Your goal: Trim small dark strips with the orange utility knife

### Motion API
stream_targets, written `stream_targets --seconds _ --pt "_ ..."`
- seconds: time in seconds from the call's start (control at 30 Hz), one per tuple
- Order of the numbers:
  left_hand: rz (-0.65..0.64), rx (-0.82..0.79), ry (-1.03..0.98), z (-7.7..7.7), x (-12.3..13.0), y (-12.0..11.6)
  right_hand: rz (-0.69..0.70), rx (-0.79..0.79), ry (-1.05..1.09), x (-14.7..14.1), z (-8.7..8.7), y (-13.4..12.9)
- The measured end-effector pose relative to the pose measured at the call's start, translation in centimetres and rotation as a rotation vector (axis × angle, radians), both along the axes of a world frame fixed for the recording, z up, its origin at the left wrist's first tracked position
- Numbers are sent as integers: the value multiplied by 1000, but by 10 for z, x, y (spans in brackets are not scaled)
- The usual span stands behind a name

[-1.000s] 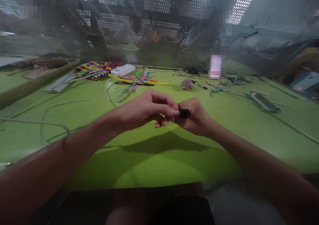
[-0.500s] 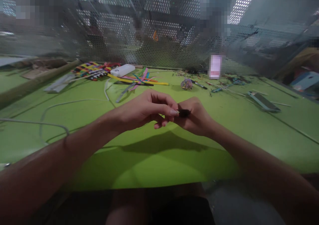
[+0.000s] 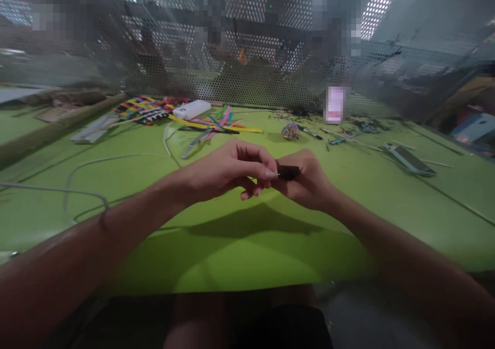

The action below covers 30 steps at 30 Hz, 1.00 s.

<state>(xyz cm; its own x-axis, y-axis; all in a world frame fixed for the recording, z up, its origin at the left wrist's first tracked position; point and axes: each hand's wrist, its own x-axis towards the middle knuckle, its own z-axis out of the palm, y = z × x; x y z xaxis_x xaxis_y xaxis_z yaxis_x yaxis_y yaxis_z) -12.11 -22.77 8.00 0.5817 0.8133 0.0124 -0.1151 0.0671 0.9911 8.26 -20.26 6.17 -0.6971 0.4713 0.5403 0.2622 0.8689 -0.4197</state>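
Note:
Both hands meet above the front part of the green table. My left hand [image 3: 242, 168] pinches something small and thin between thumb and forefinger; what it is cannot be made out. My right hand [image 3: 307, 179] is closed around a small dark object [image 3: 288, 172], which shows between the two hands. The fingertips of my left hand touch or nearly touch its left end. The fingers of my right hand are mostly hidden.
On the green table [image 3: 232, 256] lie colourful woven strips [image 3: 145, 109], a white device [image 3: 192, 110], crossed strips [image 3: 218, 126], a tangled ball [image 3: 290, 131], a pen [image 3: 310, 132] and a flat grey-green object [image 3: 410, 159]. Cables run at left; perforated metal stands behind.
The dark object shows a little more and sits flatter between the hands. My right hand has shifted slightly; my left hand is almost unmoved.

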Motion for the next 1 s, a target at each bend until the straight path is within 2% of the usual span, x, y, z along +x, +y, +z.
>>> stream_targets --seconds 0.37,0.57,0.73,1.0 --pt "18 1 -12 -3 1 0 22 -64 21 -2 -2 0" --pt "13 5 -15 -2 1 0 10 -18 10 -2 -1 -1" --pt "5 6 -18 -2 0 0 -5 -57 -17 -1 -3 0" --pt "20 -1 26 0 1 0 -21 -35 -36 -1 -5 0"
